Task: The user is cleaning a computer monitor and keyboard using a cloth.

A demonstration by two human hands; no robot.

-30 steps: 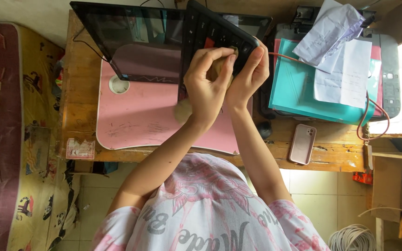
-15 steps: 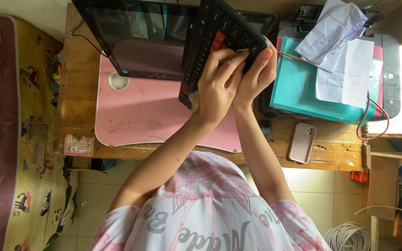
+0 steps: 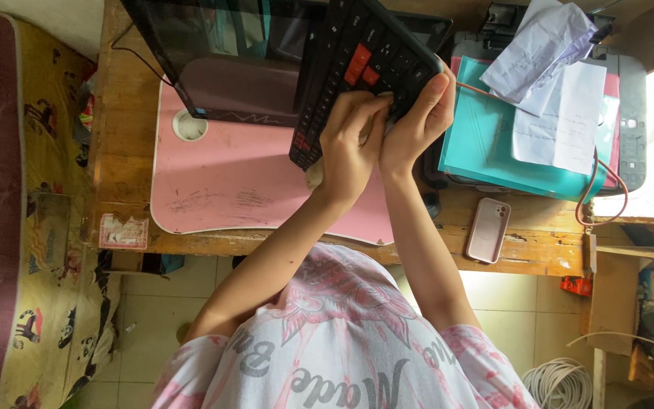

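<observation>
From the head camera we look straight down past our pink and white shirt [image 3: 342, 341] to a wooden desk [image 3: 539, 254], and both our arms are raised over it. Our left hand [image 3: 350, 148] is curled on the black keyboard [image 3: 357, 72], its fingertips bunched together and pressing at the keys near the lower edge. Our right hand [image 3: 418, 121] wraps the keyboard's right corner, thumb up along the edge and fingers closed around the back, so it grips the keyboard. The keyboard itself is lifted off the desk and tilted on a slant, with a few red keys [image 3: 361, 64] showing among the black ones. Under it lies a pink desk mat [image 3: 228, 182], and behind it stands a dark monitor [image 3: 221, 53]. To the right we see a teal folder [image 3: 486, 144] with loose white papers [image 3: 554, 83] on top, resting on a black printer [image 3: 633, 113]. A pink phone [image 3: 488, 229] lies face down near the desk's front edge. A patterned yellow mattress [image 3: 24, 227] runs down the left side.
</observation>
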